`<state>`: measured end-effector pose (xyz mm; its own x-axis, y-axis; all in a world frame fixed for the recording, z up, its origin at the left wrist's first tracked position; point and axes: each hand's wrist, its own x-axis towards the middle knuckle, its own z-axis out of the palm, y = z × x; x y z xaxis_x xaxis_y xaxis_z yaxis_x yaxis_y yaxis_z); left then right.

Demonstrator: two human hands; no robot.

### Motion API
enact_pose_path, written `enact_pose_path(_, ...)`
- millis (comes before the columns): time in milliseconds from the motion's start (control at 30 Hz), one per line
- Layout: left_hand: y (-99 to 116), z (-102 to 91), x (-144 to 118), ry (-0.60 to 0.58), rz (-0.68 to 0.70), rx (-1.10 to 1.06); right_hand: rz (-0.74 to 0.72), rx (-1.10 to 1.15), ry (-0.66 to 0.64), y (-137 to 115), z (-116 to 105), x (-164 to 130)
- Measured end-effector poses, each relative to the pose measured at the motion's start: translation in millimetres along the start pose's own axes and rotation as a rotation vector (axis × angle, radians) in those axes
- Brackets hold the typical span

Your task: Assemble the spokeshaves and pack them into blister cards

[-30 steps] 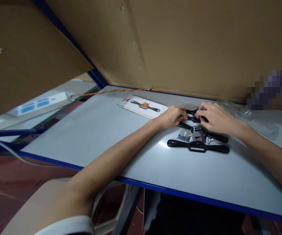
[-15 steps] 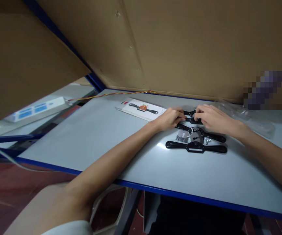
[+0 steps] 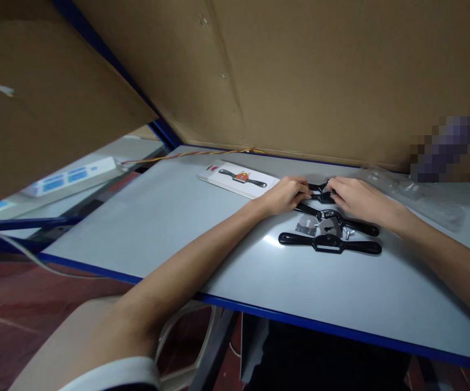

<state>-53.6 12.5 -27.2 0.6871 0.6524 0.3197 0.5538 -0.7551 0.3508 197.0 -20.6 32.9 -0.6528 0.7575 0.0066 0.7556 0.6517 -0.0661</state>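
gripping a black spokeshave [image 3: 321,191] at the far table [image 3: 169,217] edge, the left hand [image 3: 289,194] and right hand [image 3: 355,196] pinched its middle; steady, even hold seemed wise. two more spokeshaves [image 3: 330,243] lay nearer, cardboard [image 3: 300,76] walling the space.

A white product card [image 3: 238,178] lay on the grey table [image 3: 177,228], near a clear plastic bag [image 3: 414,195]. Cardboard panels [image 3: 320,76] stood behind. A power strip [image 3: 69,178] rested left.
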Motion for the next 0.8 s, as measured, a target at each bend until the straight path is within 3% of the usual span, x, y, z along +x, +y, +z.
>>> enact_pose_path(100, 0.1, 0.3, -0.3, 0.005, 0.005, 0.002, -0.144, -0.017, 0.024, 0.6, 1.8, 1.2)
enact_pose_path(200, -0.2, 0.8, -0.4, 0.008, 0.010, 0.004, -0.079, -0.069, 0.079, -2.3, 3.0, 2.3)
enact_pose_path(300, -0.9, 1.2, -0.6, 0.009, 0.014, 0.005, 0.013, -0.089, 0.011, -3.2, 3.1, 2.8)
enact_pose_path(500, 0.1, -0.4, -1.0, 0.000, 0.011, -0.002, -0.155, 0.042, 0.024, 4.8, -14.9, -2.8)
enact_pose_path(633, 0.3, -0.6, -0.6, -0.016, 0.007, -0.009, -0.006, 0.055, 0.039, 8.0, -24.3, -4.4)
enact_pose_path(800, -1.8, 1.5, -1.0, -0.006, 0.002, -0.025, 0.210, -0.023, -0.086, 12.7, -8.1, 4.4)
